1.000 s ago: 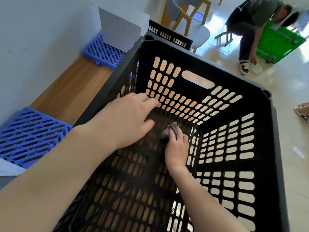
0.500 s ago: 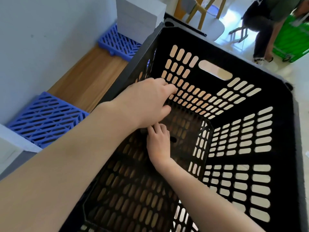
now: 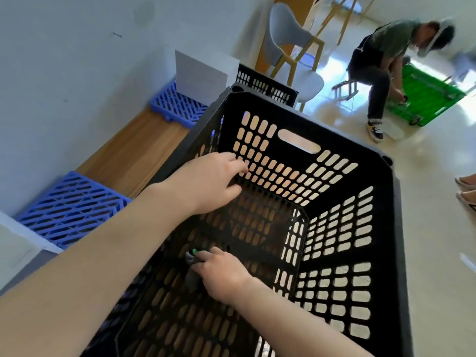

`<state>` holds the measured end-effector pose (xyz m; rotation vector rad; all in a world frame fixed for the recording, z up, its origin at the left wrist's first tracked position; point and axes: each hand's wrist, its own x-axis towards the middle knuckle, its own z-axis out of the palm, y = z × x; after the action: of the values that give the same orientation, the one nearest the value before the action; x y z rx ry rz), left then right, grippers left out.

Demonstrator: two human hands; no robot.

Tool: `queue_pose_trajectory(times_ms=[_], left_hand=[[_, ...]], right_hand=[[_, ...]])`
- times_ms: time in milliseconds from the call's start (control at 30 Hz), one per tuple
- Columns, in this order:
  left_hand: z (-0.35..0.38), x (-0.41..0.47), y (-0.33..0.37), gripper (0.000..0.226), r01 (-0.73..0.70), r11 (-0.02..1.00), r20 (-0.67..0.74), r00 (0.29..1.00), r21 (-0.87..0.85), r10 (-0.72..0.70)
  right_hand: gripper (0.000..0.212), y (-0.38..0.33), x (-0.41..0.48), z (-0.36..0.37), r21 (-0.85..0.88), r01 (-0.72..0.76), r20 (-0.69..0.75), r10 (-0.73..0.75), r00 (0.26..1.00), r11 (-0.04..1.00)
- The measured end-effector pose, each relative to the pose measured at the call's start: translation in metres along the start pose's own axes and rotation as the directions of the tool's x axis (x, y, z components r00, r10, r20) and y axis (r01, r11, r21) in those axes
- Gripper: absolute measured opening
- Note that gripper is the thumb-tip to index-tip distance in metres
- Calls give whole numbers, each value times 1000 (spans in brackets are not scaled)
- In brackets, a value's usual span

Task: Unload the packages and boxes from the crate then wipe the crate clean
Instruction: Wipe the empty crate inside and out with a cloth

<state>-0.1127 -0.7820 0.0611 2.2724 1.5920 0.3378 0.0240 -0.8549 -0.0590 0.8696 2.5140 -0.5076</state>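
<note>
The black perforated crate [image 3: 394, 228] fills the view, and nothing lies inside it except my right hand and a cloth. My left hand [image 3: 208, 184] lies over the top edge of the crate's left wall, with its fingers stretched toward the far wall. My right hand [image 3: 224, 276] is down on the crate floor near the left wall. It grips a crumpled grey cloth [image 3: 192, 278] and presses it against the floor. Most of the cloth is hidden under my fingers.
White boxes [image 3: 203, 70] stand on a blue pallet [image 3: 177, 106] by the wall, and a second blue pallet [image 3: 69, 204] lies nearer. Another black crate [image 3: 265, 86] and a chair [image 3: 291, 47] are behind. A person [image 3: 381, 63] crouches at a green crate [image 3: 425, 96]. Someone's feet [image 3: 467, 189] show at the right edge.
My right hand has dragged the cloth along the crate floor from the far end toward me and the left wall. My left hand stays on the left rim.
</note>
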Motion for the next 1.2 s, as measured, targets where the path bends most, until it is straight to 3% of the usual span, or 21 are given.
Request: queue_pose_trajectory(times_ms=[100, 233, 433, 567, 700, 833, 900, 1000, 1200], left_hand=[[-2, -5, 4, 40, 0, 1000, -32, 1000, -26, 0], [-4, -12, 14, 33, -3, 995, -96, 995, -95, -6], [-14, -43, 32, 32, 134, 901, -217, 946, -413, -240], [-18, -77, 58, 29, 219, 842, -317, 856, -493, -409], [-18, -114, 96, 26, 254, 706, -323, 753, -661, -573], [-13, -140, 134, 20, 286, 675, -296, 735, -680, -610], [-14, -151, 155, 33, 249, 626, -307, 702, -739, -642], [-12, -166, 184, 56, 180, 536, -350, 583, -825, -733], [-5, -203, 236, 37, 118, 564, -516, 286, -817, -807]], right_hand=[[40, 13, -8, -41, 74, -4, 79, -2, 997, 997], [45, 34, -43, -93, 306, -6, -111, 42, 993, 952], [51, 52, -108, -129, 529, 64, -346, 146, 927, 846], [45, 52, -141, -138, 707, 162, -416, 220, 882, 689], [45, 40, -160, -139, 753, 307, -496, 195, 846, 582], [54, 17, -170, -141, 685, 363, -576, 165, 801, 632], [53, 4, -177, -143, 649, 411, -616, 125, 778, 640], [57, -10, -190, -145, 594, 486, -665, 52, 745, 641], [93, -34, -208, -137, 601, 641, -692, -91, 716, 477]])
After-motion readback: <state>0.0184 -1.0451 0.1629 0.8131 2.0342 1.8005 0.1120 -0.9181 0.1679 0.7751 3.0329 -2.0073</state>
